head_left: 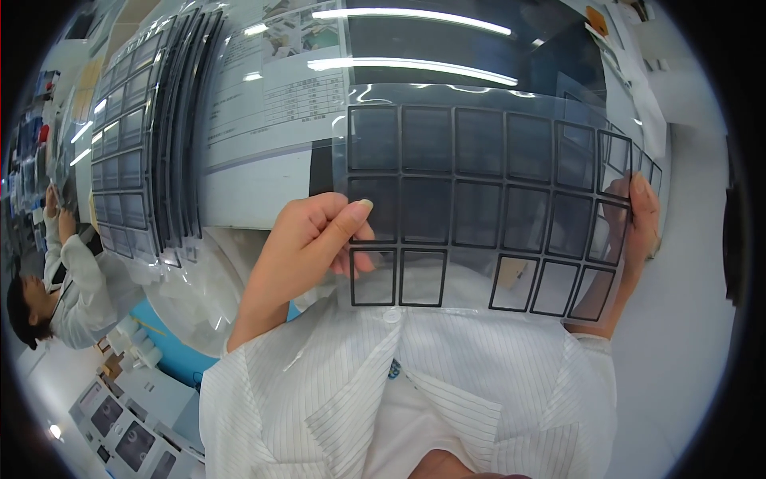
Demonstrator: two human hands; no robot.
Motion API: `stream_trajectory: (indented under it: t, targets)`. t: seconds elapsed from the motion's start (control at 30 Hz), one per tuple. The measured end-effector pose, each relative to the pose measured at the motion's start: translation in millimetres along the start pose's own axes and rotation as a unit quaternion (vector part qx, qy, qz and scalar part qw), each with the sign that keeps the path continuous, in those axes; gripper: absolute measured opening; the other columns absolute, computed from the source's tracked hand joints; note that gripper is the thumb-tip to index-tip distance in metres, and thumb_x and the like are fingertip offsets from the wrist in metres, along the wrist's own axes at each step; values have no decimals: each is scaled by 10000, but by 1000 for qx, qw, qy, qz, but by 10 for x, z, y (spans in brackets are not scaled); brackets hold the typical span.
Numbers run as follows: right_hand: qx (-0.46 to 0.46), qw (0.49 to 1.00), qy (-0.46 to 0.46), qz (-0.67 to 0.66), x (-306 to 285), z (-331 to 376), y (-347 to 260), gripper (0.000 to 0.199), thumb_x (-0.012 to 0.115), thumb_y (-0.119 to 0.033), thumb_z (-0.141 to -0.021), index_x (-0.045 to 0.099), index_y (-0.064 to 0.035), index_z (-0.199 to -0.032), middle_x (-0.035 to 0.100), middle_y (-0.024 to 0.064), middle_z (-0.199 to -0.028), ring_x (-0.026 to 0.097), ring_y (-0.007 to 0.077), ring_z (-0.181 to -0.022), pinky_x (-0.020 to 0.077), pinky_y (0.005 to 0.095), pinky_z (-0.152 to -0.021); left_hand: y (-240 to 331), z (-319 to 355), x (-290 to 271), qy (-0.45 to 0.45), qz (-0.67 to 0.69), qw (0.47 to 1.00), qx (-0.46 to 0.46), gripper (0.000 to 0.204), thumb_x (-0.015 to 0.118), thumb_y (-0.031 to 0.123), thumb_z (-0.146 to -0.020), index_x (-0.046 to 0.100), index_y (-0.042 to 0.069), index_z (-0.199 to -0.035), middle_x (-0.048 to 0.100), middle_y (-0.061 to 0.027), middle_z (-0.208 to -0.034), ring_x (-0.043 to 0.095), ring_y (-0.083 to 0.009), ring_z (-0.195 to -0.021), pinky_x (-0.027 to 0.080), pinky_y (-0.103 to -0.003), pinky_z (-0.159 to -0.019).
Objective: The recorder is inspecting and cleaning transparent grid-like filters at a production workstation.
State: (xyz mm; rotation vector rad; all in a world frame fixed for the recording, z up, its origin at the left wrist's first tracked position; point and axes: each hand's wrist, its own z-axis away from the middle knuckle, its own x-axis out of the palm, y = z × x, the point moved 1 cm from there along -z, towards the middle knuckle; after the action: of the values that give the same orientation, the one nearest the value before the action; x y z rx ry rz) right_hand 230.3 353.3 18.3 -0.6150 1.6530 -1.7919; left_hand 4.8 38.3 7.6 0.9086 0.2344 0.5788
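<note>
I hold up a clear plastic sheet (pixel 479 184) printed with a grid of several black rectangular frames, close in front of the camera. My left hand (pixel 307 239) pinches its left edge between thumb and fingers. My right hand (pixel 638 215) grips the right edge, partly seen through the film. My white striped sleeves (pixel 319 375) and coat fill the lower picture.
A stack of similar gridded sheets (pixel 148 152) lies on the white table (pixel 247 199) at the left, beside a printed paper sheet (pixel 279 88). Another person in a white coat (pixel 64 279) works at the far left. Grey device trays (pixel 120 431) sit at the lower left.
</note>
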Motion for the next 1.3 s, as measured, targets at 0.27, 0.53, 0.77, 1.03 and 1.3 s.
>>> stream_trajectory:
  t: [0.27,0.53,0.77,1.03,1.3]
  targets:
    - [17,998,-61,17,24,-1,54,310,426,-239,-1021,468,-78,-759,390,-49,-606,306,22,-504,227,186,-462,-32,56,-105,12,-18,999,25,317,513,231,-990,587,22,-763,615,-48,-588,617,-104,-491,412,-182,-414]
    - [26,995,-81,56,186,-7,-4,340,410,-276,-1028,472,-89,-750,383,-61,-584,287,11,-469,210,178,-433,-15,87,-231,28,-1,999,25,318,546,246,-973,616,21,-760,612,-25,-628,595,-76,-497,405,-175,-436]
    - [36,993,-90,61,272,3,-28,369,399,-292,-1030,462,-91,-728,368,-63,-562,274,10,-454,200,183,-427,-24,139,-280,38,3,999,11,316,538,243,-976,610,18,-766,603,-14,-645,623,-93,-520,405,-182,-428]
    - [71,991,-102,49,321,-7,-23,397,407,-322,-1027,481,-87,-716,385,-63,-554,279,14,-463,195,192,-426,-30,160,-380,34,3,999,27,322,520,242,-984,603,21,-765,617,-38,-622,576,-80,-461,391,-182,-414]
    - [83,989,-117,46,409,-20,-22,389,381,-307,-1037,472,-84,-731,370,-62,-556,275,23,-460,206,198,-434,-21,193,-440,49,-3,999,16,336,514,247,-984,614,15,-761,616,-61,-563,567,-83,-444,376,-176,-419]
